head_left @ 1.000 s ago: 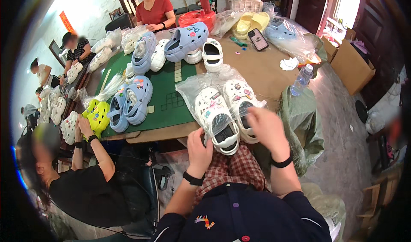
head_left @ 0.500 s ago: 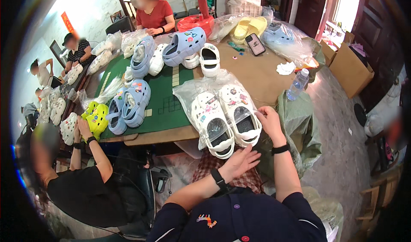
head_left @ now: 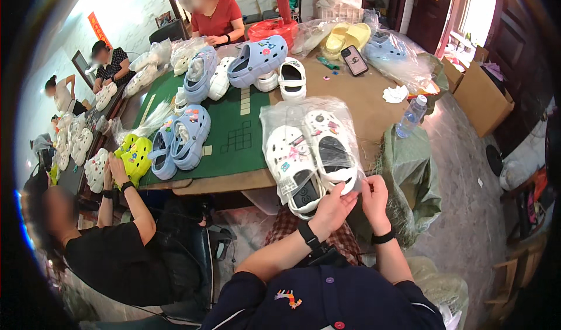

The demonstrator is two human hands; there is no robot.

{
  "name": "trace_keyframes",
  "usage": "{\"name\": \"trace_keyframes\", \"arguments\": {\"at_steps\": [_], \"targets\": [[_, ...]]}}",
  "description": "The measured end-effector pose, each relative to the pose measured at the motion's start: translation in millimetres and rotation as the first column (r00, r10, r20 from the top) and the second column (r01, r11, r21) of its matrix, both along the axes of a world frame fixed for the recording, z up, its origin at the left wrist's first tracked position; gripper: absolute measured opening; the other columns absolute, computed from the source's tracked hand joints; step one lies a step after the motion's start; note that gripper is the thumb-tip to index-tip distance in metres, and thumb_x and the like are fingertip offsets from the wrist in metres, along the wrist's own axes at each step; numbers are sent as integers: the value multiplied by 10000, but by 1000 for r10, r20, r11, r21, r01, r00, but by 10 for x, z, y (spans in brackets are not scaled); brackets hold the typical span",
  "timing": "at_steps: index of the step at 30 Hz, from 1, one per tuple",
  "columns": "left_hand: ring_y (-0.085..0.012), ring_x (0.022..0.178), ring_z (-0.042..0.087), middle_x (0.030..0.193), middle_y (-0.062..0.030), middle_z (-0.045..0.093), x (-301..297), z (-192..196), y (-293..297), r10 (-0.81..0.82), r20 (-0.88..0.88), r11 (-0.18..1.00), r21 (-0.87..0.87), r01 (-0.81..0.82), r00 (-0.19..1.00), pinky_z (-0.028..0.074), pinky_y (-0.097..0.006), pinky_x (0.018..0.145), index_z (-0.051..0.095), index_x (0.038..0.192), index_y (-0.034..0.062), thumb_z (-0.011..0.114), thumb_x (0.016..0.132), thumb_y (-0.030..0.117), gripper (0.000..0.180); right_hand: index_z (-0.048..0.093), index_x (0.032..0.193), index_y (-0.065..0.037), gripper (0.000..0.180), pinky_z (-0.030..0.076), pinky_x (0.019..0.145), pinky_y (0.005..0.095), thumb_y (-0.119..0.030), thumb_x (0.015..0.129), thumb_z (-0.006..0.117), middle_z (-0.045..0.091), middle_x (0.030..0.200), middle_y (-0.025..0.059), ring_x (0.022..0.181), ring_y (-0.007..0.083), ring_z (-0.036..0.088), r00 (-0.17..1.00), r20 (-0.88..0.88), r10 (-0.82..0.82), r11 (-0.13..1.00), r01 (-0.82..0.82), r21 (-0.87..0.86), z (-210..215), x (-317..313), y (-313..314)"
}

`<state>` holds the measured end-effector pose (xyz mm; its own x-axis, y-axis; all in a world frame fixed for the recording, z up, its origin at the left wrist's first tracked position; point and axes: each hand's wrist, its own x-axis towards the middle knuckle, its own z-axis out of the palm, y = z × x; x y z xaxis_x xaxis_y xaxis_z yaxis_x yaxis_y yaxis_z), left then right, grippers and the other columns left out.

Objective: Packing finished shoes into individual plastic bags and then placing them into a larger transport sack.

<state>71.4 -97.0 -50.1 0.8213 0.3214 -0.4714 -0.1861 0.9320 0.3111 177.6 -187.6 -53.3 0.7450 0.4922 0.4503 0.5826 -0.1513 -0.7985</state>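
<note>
A pair of white clogs with colourful charms lies at the table's near edge: the left clog (head_left: 290,155) and the right clog (head_left: 331,132). A clear plastic bag (head_left: 274,115) covers them, down over the right clog's heel. My left hand (head_left: 332,212) is at that heel, thumb on top and fingers together, closed on the bag's edge. Just to its right, my right hand (head_left: 376,197) pinches the bag's side between thumb and fingers. Exactly how much film each hand grips is hard to make out.
Blue clogs (head_left: 190,136), further white clogs and a phone (head_left: 355,61) are on the table. A water bottle (head_left: 411,116) stands right, near a green sack (head_left: 403,181). At left, a co-worker's hands touch lime-green clogs (head_left: 138,159). Other people sit beyond.
The bag has come down over the right clog's heel. My left hand has risen to that heel and closed; my right hand has dropped slightly and pinches the bag's side.
</note>
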Motion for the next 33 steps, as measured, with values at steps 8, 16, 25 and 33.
{"name": "trace_keyframes", "arguments": {"at_steps": [8, 16, 25, 33], "targets": [[-219, 1125, 555, 1294, -146, 511, -779, 47, -14, -536, -43, 751, 431, 499, 843, 457, -344, 965, 300, 1417, 31, 518, 975, 196, 519, 508, 1070, -11, 263, 467, 679, 261, -36, 850, 651, 537, 973, 74, 796, 135, 541, 960, -278, 32, 999, -19, 51, -296, -33, -111], [-129, 714, 563, 894, -52, 558, -1530, 18, 530, 461, -186, 110, 982, 152, 868, 501, -264, 675, 487, 1176, 9, 685, 819, 66, 412, 396, 1217, -69, 311, 560, 677, 331, -141, 945, 530, 538, 994, 87, 803, 169, 584, 541, -821, 182, 940, 150, 308, -649, -507, -267], [-265, 784, 632, 944, -158, 633, -1263, -313, 832, 503, -330, -54, 910, 410, 799, 507, -349, 732, 554, 1125, -6, 649, 816, 117, 346, 305, 1396, -55, 600, 475, 954, 413, -194, 914, 634, 505, 1293, 99, 1144, 246, 558, -209, -834, 511, 700, -462, 545, -516, -819, 137], [-386, 715, 570, 725, -176, 555, -1411, 97, 642, 598, -158, -443, 751, 489, 786, 446, -472, 603, 512, 766, 30, 567, 787, 113, 102, 438, 1324, -58, 465, 498, 938, 384, -395, 1005, 408, 544, 1272, 113, 1158, 270, 554, -446, -650, 615, 688, -99, 719, -71, -949, 542]]}}
